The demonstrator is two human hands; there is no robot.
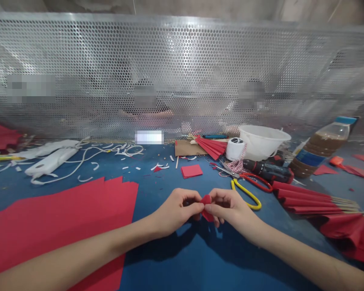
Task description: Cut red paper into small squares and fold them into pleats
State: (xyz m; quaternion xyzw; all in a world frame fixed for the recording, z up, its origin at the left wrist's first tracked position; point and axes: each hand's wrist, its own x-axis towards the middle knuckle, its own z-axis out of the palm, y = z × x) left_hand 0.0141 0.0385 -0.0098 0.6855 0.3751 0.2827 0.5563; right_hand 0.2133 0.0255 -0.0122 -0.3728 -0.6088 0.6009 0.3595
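Thumbs and fingertips of the left hand [183, 210] and the right hand [230, 208] meet in a narrow pinch, one from each side, on a small red folded piece [207, 208], which stands between them just above the blue tabletop [169, 262]. No lettering shows on it. Beyond the grip, a little to its left, lies a small stack of red rectangles [192, 171], blank on top. Just to the right of the grip lie scissors with a red handle loop [262, 184] and a yellow handle loop [248, 196]; whether they form one pair or two I cannot tell. Behind these rest a dark power tool [268, 170] and a white spool [234, 149] with red-and-white string [236, 165] beside it; dark marks on the spool's top are too small to read. Farther off past the spool stand a white bucket [254, 147] and, well right of the grip, a tilted bottle [330, 139] of brown liquid, with a blue cap and a blue label [307, 157] whose writing is illegible. Nearer on that side, pleated red material [309, 198] spreads with pale sticks. Left of the grip, large plain red sheets [63, 218] overlap beneath the left forearm; beyond them is a white power strip [54, 159] among cords and pale scraps. Farthest out, a perforated metal panel [182, 60] spans the back, with blurred patches that cannot be read.
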